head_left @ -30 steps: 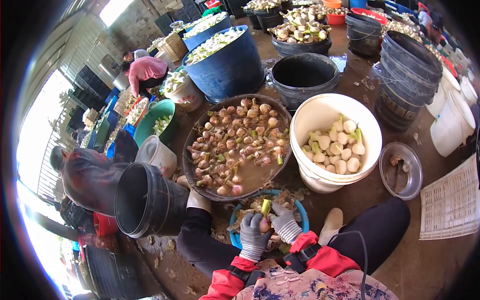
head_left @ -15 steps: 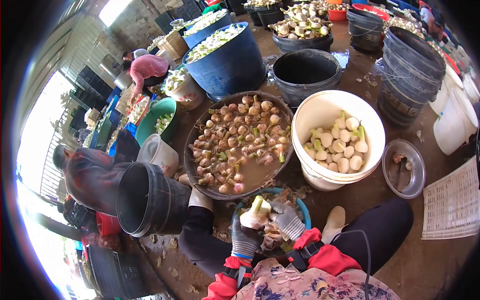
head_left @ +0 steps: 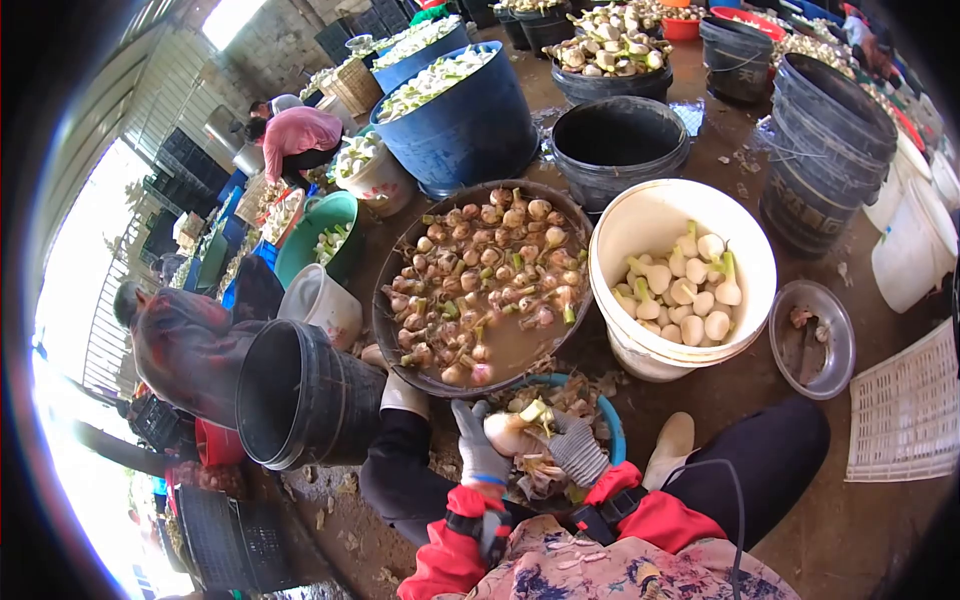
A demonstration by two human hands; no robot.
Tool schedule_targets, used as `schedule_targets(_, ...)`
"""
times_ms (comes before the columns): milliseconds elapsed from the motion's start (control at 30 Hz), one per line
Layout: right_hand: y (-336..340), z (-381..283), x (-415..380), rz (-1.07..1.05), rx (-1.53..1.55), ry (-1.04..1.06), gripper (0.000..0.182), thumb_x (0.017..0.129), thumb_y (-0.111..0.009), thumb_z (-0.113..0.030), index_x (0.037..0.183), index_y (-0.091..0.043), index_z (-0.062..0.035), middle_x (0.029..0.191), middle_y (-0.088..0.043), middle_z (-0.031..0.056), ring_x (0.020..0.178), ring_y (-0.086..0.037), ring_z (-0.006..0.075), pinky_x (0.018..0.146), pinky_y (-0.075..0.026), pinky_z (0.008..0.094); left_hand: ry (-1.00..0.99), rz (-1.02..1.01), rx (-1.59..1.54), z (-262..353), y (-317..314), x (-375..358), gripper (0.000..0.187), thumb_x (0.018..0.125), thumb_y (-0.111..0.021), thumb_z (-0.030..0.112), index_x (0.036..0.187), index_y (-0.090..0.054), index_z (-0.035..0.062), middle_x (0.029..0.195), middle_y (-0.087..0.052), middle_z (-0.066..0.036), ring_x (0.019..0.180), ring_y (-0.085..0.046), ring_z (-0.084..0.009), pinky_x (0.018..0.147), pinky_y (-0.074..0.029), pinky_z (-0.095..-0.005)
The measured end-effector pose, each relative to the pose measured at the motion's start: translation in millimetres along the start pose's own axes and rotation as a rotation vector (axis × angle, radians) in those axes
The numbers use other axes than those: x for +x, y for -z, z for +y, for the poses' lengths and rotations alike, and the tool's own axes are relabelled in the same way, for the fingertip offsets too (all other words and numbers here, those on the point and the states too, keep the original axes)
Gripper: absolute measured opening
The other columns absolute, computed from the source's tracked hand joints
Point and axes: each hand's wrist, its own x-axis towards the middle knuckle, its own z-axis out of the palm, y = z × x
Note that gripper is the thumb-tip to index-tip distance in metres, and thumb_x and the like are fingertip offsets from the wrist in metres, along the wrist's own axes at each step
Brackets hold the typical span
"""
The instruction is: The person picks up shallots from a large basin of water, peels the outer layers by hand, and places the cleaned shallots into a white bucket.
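A garlic bulb [head_left: 508, 434] with a pale green stem is held low in front of me, above a blue basin [head_left: 613, 432] of loose papery skins. My left hand [head_left: 481, 448], in a grey glove, cups the bulb from the left side. The gloved fingers of my right hand [head_left: 576, 450] are closed at the bulb's right side by the stem, with peeled skin hanging below. Just beyond is a wide dark tub [head_left: 384, 330] of unpeeled garlic in muddy water. To its right stands a white bucket [head_left: 618, 335] with clean peeled bulbs.
A black bucket [head_left: 345, 405] lies tilted by my left leg, close to a seated person [head_left: 195, 345]. On the right are a metal bowl [head_left: 842, 340], a white plastic basket [head_left: 905, 410] and stacked black buckets [head_left: 825, 160]. A large blue tub [head_left: 460, 125] of garlic stands behind.
The bulb has turned, its stem now pointing right. My left hand has shifted up and left, fingers more upright, while my right hand stays close to the bulb.
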Motion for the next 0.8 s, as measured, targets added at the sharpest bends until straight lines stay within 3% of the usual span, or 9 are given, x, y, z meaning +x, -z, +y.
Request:
schedule_targets(67,0,6,-1,0.037,-0.001,0.134,0.032,0.083,-0.067,-0.016,0.111,-0.061,-0.0011,0.098,-0.067,0.0111,0.088,-0.062,0.0183,0.079,-0.048,0.0276,0.186,0.015,-0.103,5,10,24,0.08,0.087,-0.04,0.064,0.137,-0.03,0.0025,0.103,-0.058,-0.013,0.093,-0.059,-0.0242,0.077,-0.052,-0.0364)
schedule_targets(133,2,-13,-5,0.008,0.103,0.108,0.029,0.082,-0.066,-0.013,0.109,-0.062,-0.0014,0.096,-0.067,0.0097,0.086,-0.062,0.0162,0.077,-0.049,0.0269,-0.075,0.002,0.282,-12,30,53,0.079,0.086,-0.035,0.068,0.126,-0.043,0.0011,0.092,-0.058,-0.011,0.086,-0.06,-0.024,0.074,-0.052,-0.0368)
schedule_targets(233,4,-23,-4,0.054,0.28,-0.051,0.024,0.082,-0.065,-0.01,0.104,-0.063,-0.0018,0.091,-0.066,0.007,0.082,-0.06,0.0124,0.074,-0.049,0.0255,-0.115,0.077,-0.232,-11,25,51,0.04,0.09,-0.052,0.047,0.088,-0.054,0.0066,0.075,-0.054,0.0,0.064,-0.052,-0.0119,0.057,-0.045,-0.0253)
schedule_targets(400,3,-15,4,0.089,0.51,-0.203,0.025,0.082,-0.066,-0.012,0.104,-0.061,-0.0007,0.092,-0.064,0.0062,0.08,-0.058,0.0115,0.071,-0.049,0.0251,-0.67,-0.154,0.416,-40,-3,-25,0.057,0.082,-0.069,0.024,0.125,-0.04,0.0016,0.112,-0.051,-0.008,0.094,-0.053,-0.0166,0.082,-0.046,-0.028)
schedule_targets(533,-13,4,-2,-0.054,0.038,0.086,0.029,0.083,-0.065,-0.011,0.108,-0.059,0.0014,0.096,-0.065,0.0091,0.082,-0.059,0.0147,0.074,-0.049,0.0286,-0.325,-0.165,0.184,-16,8,-1,0.03,0.085,-0.063,0.03,0.099,-0.053,0.0049,0.089,-0.056,-0.005,0.084,-0.054,-0.0152,0.075,-0.047,-0.0315)
schedule_targets(600,0,-17,0,-0.026,-0.177,0.139,0.028,0.083,-0.064,-0.01,0.107,-0.06,0.0013,0.095,-0.065,0.0089,0.082,-0.059,0.0139,0.074,-0.049,0.0271,0.007,0.01,-0.386,-1,8,-3,0.026,0.084,-0.064,0.018,0.104,-0.052,0.0047,0.093,-0.055,-0.007,0.086,-0.055,-0.0157,0.077,-0.049,-0.0312)
schedule_targets(633,9,-34,2,0.022,-0.013,-0.008,0.027,0.083,-0.064,-0.01,0.108,-0.059,0.0009,0.095,-0.064,0.0084,0.082,-0.059,0.0136,0.073,-0.049,0.0265,-0.165,-0.138,-0.138,-4,17,1,0.047,0.078,-0.069,0.006,0.118,-0.044,0.006,0.1,-0.055,-0.01,0.092,-0.056,-0.0173,0.082,-0.05,-0.0318)
schedule_targets(733,26,-8,11,0.125,0.291,-0.216,0.025,0.084,-0.062,-0.008,0.108,-0.058,-0.0001,0.093,-0.062,0.0063,0.079,-0.059,0.0131,0.07,-0.049,0.0256,-0.285,0.031,-0.14,7,-5,-33,0.036,0.088,-0.057,0.04,0.099,-0.057,0.0056,0.091,-0.061,-0.008,0.082,-0.06,-0.0217,0.076,-0.051,-0.036)
schedule_targets(800,39,6,17,0.344,0.528,-0.17,0.024,0.084,-0.06,-0.005,0.108,-0.057,-0.0001,0.091,-0.062,0.0056,0.075,-0.059,0.0131,0.065,-0.049,0.0253,-0.229,-0.223,-0.06,19,11,-50,0.054,0.087,-0.049,0.055,0.104,-0.056,0.0047,0.102,-0.061,-0.011,0.094,-0.059,-0.0265,0.079,-0.051,-0.0405)
